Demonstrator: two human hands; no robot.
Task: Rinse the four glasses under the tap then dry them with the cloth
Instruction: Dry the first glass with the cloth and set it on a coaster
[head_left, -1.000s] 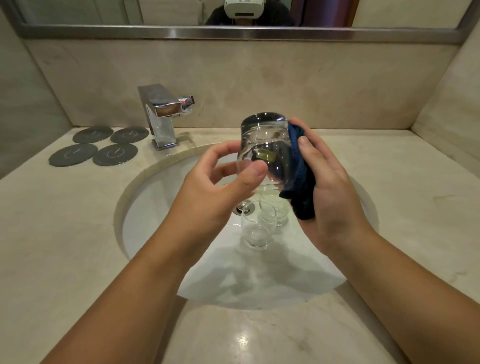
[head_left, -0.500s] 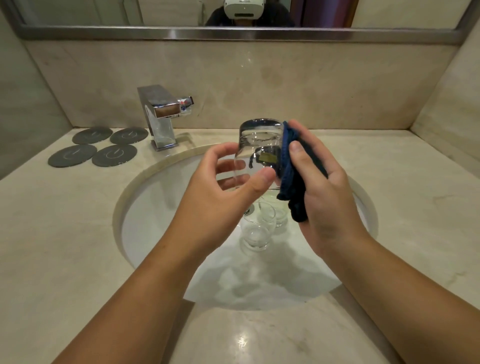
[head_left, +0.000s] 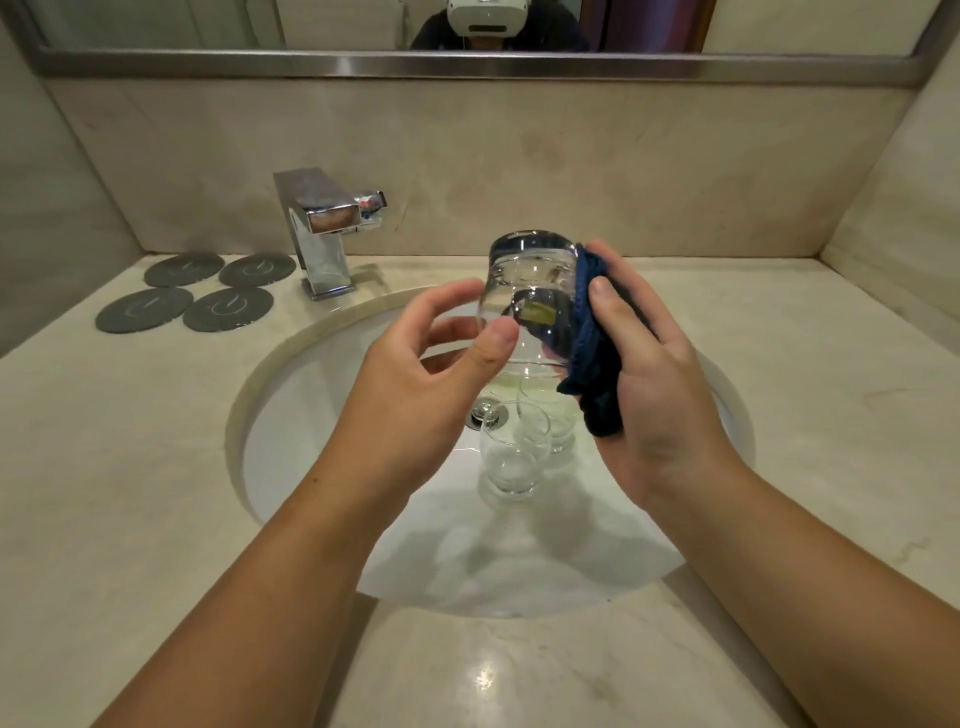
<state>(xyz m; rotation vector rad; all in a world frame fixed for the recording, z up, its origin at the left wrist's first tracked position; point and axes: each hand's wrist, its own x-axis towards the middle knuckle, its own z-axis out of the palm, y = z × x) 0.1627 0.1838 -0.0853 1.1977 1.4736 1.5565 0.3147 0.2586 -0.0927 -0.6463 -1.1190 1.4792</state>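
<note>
Clear rounded drinking glass (head_left: 530, 296) was held upside down in the air above the white oval sink basin (head_left: 311, 415). Its thick base pointed up and its open mouth down, so its long axis ran close to upright. The left hand (head_left: 415, 384) had a narrow grip on its left side, with the thumb tip on the near wall and curled fingers round the far one. On the right side the dark blue knitted cloth (head_left: 595, 374) lay against the glass. The right hand (head_left: 660, 395) held it there, its grip closed on the cloth and the thumb pressing the fabric near the base. Below, two more clear glasses (head_left: 511, 457) stood upright in the basin, touching or just beside each other, near the metal drain (head_left: 488, 413). Behind the basin's left rim stood the square chrome tap (head_left: 322, 228). Four round grey coasters (head_left: 197, 293) lay on the pale marble bench (head_left: 104, 493) to the tap's left.
</note>
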